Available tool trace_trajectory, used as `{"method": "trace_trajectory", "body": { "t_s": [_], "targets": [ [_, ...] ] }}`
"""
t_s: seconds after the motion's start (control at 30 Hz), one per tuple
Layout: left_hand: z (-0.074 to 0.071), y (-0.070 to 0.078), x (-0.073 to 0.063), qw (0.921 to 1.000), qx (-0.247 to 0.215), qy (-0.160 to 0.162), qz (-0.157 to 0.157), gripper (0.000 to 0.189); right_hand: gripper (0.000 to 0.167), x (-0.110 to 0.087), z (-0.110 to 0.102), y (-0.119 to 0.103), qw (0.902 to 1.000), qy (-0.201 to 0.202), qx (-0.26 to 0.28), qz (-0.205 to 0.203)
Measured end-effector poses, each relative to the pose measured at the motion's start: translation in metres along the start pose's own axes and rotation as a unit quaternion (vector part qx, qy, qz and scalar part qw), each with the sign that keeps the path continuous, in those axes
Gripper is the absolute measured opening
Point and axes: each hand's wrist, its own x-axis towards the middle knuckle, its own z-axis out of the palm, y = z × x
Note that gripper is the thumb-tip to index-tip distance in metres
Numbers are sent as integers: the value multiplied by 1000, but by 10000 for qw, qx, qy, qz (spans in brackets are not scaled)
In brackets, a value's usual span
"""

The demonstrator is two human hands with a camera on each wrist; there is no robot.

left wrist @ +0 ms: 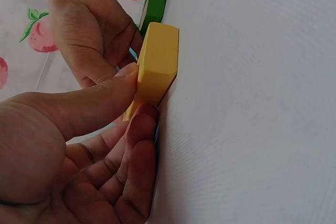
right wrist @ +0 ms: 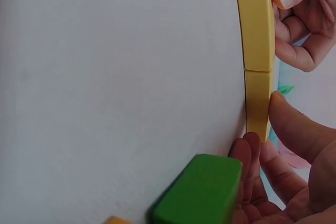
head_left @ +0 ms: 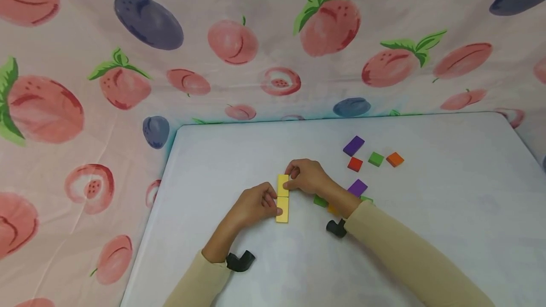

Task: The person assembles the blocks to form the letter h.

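Note:
Two yellow rectangular blocks lie end to end in a line on the white table. My left hand [head_left: 255, 206] holds the near yellow block [head_left: 282, 214], its thumb on the upper face and its fingers at the near end and side, as the left wrist view shows. On the far yellow block [head_left: 281, 182], the thumb of my right hand [head_left: 308, 176] rests on top while the fingers curl round its far end. The right wrist view shows the blocks meeting at a thin seam [right wrist: 258, 70].
Behind the right hand lie a purple block [head_left: 353, 146], a red one [head_left: 355, 164], a green one [head_left: 376, 158] and an orange one [head_left: 395, 159]. Another purple block [head_left: 357, 187] and a green block [head_left: 321, 201] sit beside the right forearm, which partly covers others. Fruit-print cloth [head_left: 239, 84] borders the table.

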Motion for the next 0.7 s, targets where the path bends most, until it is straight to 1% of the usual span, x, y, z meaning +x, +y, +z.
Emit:
{"method": "trace_trajectory", "body": {
  "t_s": [0.2, 0.37, 0.47, 0.57, 0.63, 0.7],
  "targets": [
    [0, 0, 1, 10000, -31, -17, -34, 34, 26, 0, -2, 1, 9999, -91, 8, -71],
    [-4, -1, 1, 9999, 94, 65, -47, 32, 30, 1, -8, 3, 9988, -374, 280, 132],
    [-10, -3, 2, 9988, 405, 224, 188, 35, 32, 2, -11, 5, 9975, -542, 398, 222],
    [-16, -4, 3, 9932, 966, 338, 556, 48, 34, 3, -12, 6, 9969, -652, 384, 220],
    [-20, -4, 3, 9883, 1323, 296, 697, 58, 37, 3, -12, 6, 9968, -707, 309, 205],
    [-23, -4, 3, 9859, 1517, 151, 696, 64, 40, 2, -11, 5, 9966, -770, 233, 200]
  ]
}}
